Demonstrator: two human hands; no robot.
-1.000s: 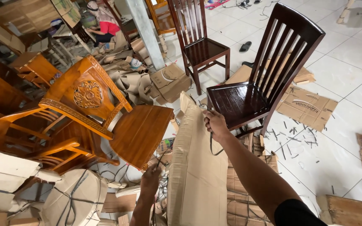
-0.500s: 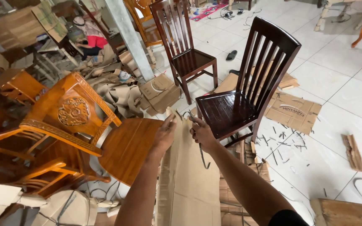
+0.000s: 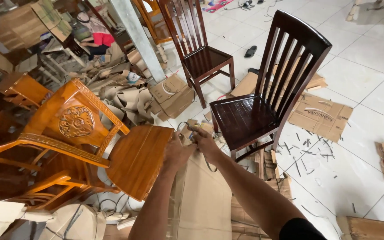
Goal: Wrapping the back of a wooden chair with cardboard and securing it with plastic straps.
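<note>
Wood, cardboard and tile

Matt brown corrugated cardboard (image 3: pixel 201 195) under both hands; glossy dark-stained wooden chair (image 3: pixel 263 98) at right; honey-varnished carved wooden chair (image 3: pixel 81 133) at left; smooth white tiled floor (image 3: pixel 370 80).

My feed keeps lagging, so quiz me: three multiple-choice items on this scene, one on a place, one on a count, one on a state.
1. Where are both hands?
A. On the top end of the tall cardboard-wrapped piece
B. On the dark chair's backrest
C. On the floor tiles

2. How many dark brown slat-back wooden chairs stand on the white tiles?
A. One
B. Two
C. Four

3. What state is the orange carved wooden chair in?
A. Upright on its legs
B. Wrapped in cardboard
C. Tipped over, its seat facing sideways

Answers:
1. A: the left hand and right hand meet at the top of the tall cardboard-wrapped piece, by a dark strap.
2. B: a near dark brown slat-back wooden chair and a far one stand there.
3. C: the orange carved wooden chair lies tilted, its seat panel standing nearly on edge.
</note>
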